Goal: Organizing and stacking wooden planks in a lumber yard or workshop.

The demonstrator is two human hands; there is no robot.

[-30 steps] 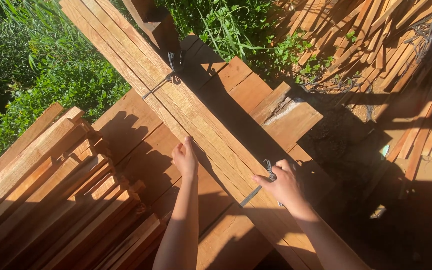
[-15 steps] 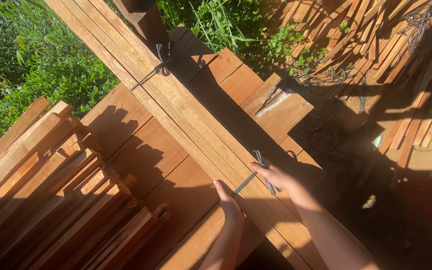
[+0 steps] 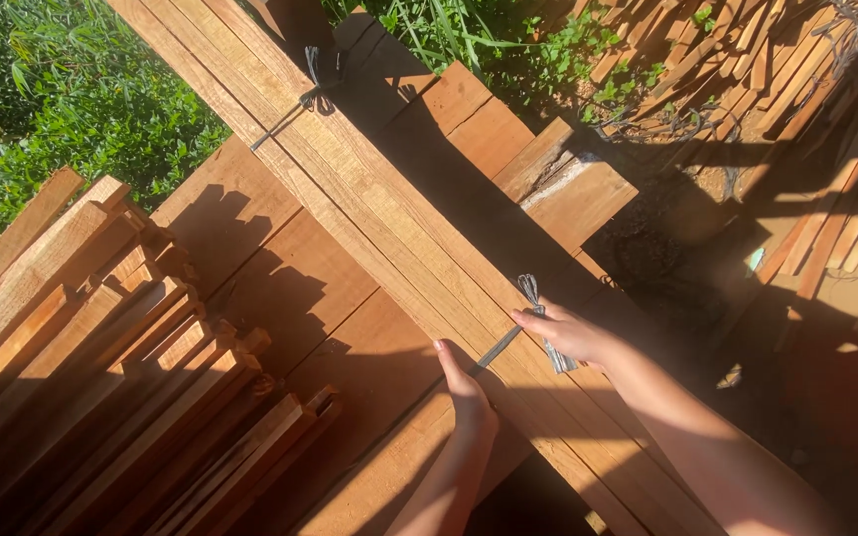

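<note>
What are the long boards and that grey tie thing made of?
The long boards look like raw sawn wood: orange-brown, matte, with grain lines. The grey tie under the right hand is probably metal wire or a strap; it looks thin and twisted.

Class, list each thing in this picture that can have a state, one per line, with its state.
Plank bundle: tied, lying slanted across wider boards.
Near strap: wrapped over the bundle, ends loose.
Far strap: knotted.
Left hand: pressing the bundle beside the near strap.
Right hand: gripping the strap ends.
</note>
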